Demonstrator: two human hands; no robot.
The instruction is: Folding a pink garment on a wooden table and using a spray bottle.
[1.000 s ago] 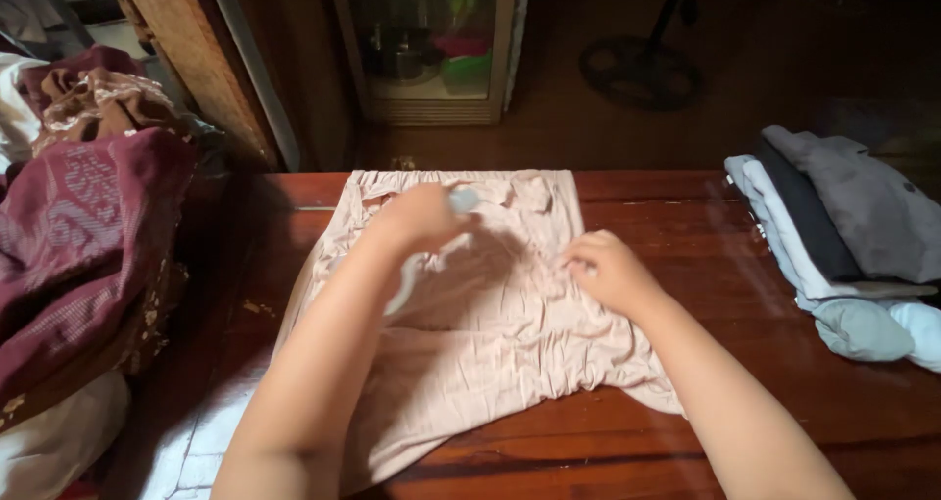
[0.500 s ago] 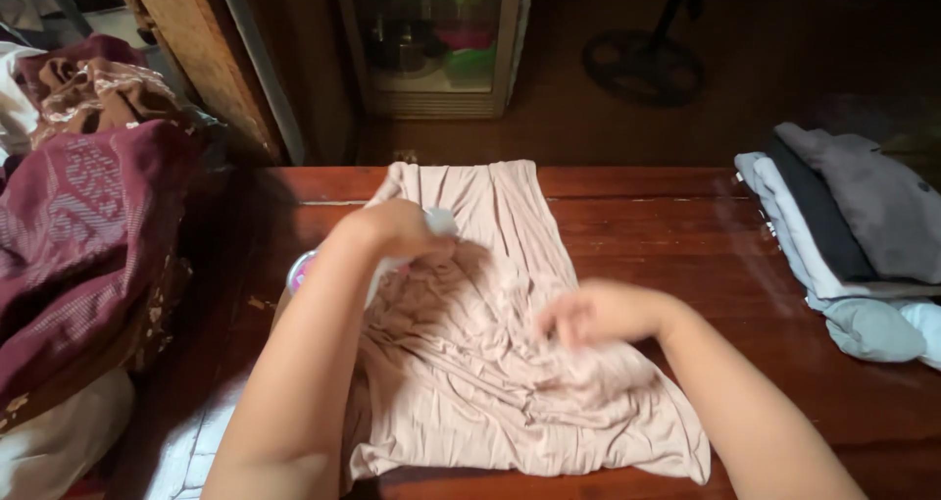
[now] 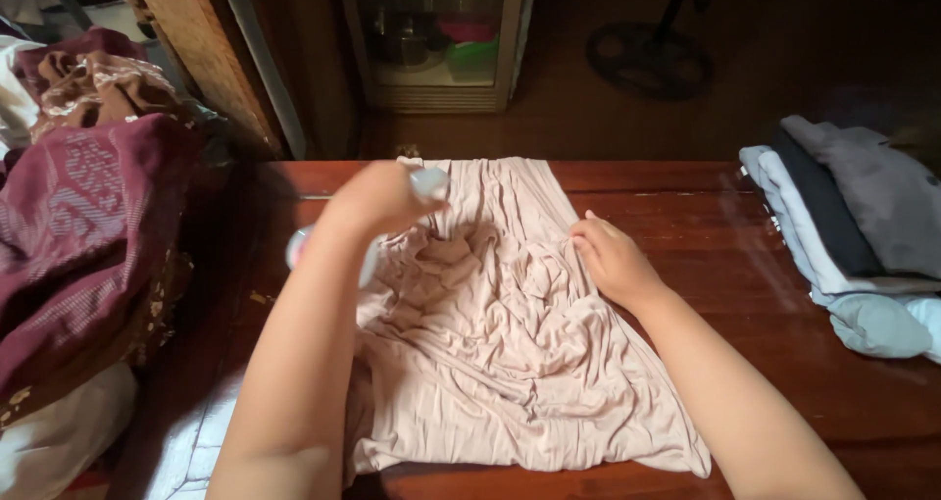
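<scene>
A crumpled pale pink garment (image 3: 500, 333) lies spread on the dark wooden table (image 3: 784, 363), reaching from the far edge to the near one. My left hand (image 3: 377, 198) is over its far left corner, shut on a pale blue-white object (image 3: 428, 181) whose kind I cannot make out; a pinkish end of it (image 3: 297, 248) shows left of my forearm. My right hand (image 3: 610, 260) rests on the garment's right edge, fingers curled into the fabric.
A heap of maroon and brown patterned cloth (image 3: 78, 225) fills the left side. Folded grey, black and pale blue clothes (image 3: 853, 225) are stacked at the table's right end. Beyond the table stand a glass-fronted cabinet (image 3: 441, 49) and a round fan base (image 3: 649, 64).
The garment has been gathered narrower and more wrinkled. My left hand moved toward the far edge with the pale object. My right hand swept down, then returned to the right edge.
</scene>
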